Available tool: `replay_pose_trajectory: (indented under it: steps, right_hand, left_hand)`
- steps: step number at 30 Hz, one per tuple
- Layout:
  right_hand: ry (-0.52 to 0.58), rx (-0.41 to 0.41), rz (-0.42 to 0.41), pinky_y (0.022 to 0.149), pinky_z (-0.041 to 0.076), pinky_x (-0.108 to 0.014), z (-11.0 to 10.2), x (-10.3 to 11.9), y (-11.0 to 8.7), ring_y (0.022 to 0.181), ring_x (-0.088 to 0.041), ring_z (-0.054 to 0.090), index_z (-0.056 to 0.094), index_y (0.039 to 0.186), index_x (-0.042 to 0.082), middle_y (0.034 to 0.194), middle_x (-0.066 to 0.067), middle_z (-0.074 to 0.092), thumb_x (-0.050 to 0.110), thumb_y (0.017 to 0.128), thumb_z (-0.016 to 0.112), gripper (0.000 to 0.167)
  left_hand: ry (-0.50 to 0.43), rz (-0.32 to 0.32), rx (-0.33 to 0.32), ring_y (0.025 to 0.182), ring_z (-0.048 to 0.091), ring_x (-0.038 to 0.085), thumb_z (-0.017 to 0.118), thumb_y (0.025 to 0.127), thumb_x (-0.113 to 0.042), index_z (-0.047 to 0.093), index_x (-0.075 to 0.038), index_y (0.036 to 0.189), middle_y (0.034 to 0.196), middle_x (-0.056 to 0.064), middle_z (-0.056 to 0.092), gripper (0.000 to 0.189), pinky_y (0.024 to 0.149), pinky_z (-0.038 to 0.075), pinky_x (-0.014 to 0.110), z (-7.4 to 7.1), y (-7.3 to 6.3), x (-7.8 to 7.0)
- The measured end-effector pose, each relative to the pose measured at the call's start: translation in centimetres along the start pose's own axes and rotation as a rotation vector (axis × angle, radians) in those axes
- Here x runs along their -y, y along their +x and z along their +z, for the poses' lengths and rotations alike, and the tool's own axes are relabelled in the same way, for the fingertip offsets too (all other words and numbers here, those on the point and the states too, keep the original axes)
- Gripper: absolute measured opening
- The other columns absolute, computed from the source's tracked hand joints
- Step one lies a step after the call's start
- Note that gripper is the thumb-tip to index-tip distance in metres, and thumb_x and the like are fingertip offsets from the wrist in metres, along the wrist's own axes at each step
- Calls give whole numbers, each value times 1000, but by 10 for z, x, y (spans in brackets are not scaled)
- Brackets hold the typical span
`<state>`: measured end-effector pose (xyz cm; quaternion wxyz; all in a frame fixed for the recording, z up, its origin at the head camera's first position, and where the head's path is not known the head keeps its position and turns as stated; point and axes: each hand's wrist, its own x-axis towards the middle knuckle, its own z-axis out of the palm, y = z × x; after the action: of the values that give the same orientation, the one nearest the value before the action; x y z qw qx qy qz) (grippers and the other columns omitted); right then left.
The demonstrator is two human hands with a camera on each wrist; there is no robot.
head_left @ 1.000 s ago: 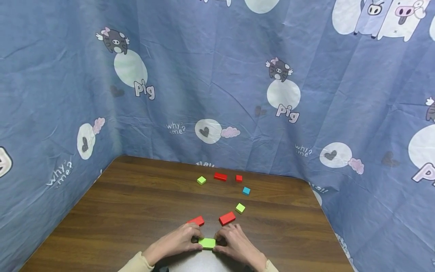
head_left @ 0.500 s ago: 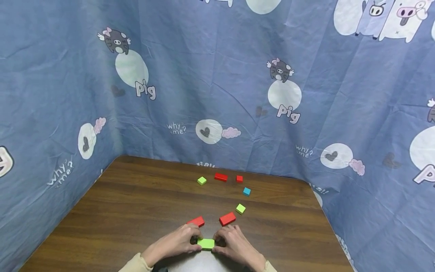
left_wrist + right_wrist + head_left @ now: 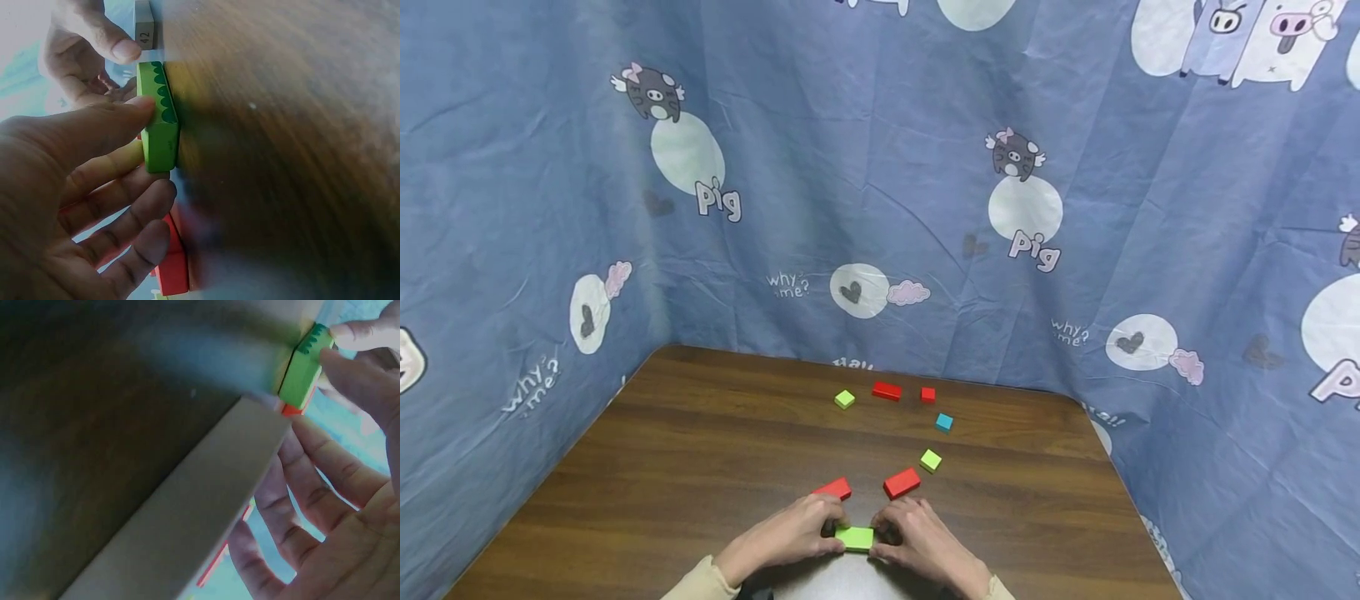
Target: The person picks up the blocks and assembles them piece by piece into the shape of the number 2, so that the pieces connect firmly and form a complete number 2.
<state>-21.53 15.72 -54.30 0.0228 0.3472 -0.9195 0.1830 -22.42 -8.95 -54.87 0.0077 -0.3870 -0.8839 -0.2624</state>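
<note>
A long green block (image 3: 854,539) lies on the brown table between both hands; dark green scallops run along its side in the wrist views. My left hand (image 3: 793,531) pinches its left end, with thumb (image 3: 128,115) on the near face. Gripping the opposite end is my right hand (image 3: 922,537), its thumb at the block's edge in the right wrist view. Just past the left fingers sits a red block (image 3: 837,487), partly hidden by them. Another red block (image 3: 902,482) sits beyond the right fingers. A pale block face (image 3: 187,506) fills the foreground of the right wrist view.
Farther back on the table (image 3: 700,433) lie a small green block (image 3: 930,460), a blue block (image 3: 944,422), a small red block (image 3: 928,394), a long red block (image 3: 887,391) and another green block (image 3: 845,399). A blue patterned cloth (image 3: 850,208) hangs behind the table's far edge.
The green block and both hands have shifted very slightly left since a second ago. The grip of each hand looks the same, and the other blocks stay in place.
</note>
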Motion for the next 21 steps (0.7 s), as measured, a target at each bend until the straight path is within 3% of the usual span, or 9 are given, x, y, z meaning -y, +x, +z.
replay_pose_trajectory:
  steps: [5, 10, 16, 21]
  right_hand:
    - [77, 31, -22, 81, 46, -26, -7, -9, -4, 91, 0, 57, 67, 106, 19, 95, 12, 65, 41, 85, 71, 31]
    - [166, 73, 41, 79, 48, -25, -16, -17, -7, 93, -1, 58, 66, 109, 19, 100, 11, 65, 41, 86, 70, 32]
    - [198, 53, 99, 81, 50, -28, -28, -26, -16, 100, -8, 60, 66, 112, 18, 107, 6, 67, 42, 88, 68, 34]
    - [229, -1, 108, 79, 50, -30, -38, -37, -22, 96, -14, 62, 67, 111, 14, 104, 3, 68, 43, 88, 67, 37]
  left_hand:
    - [-10, 21, -16, 68, 44, -2, 80, 77, -23, 66, -15, 83, 76, -10, 54, 17, 62, 37, 14, 1, -1, -1]
    - [-28, 18, -15, 68, 44, -2, 79, 77, -22, 67, -15, 84, 76, -11, 53, 16, 62, 37, 14, 0, 0, 0]
    - [-46, 7, 5, 69, 44, -2, 80, 78, -22, 68, -14, 85, 76, -11, 53, 16, 63, 37, 15, -1, 1, 1]
    - [-52, 22, -6, 69, 46, -2, 80, 77, -21, 69, -13, 86, 76, -11, 54, 16, 63, 38, 14, 0, 0, 1]
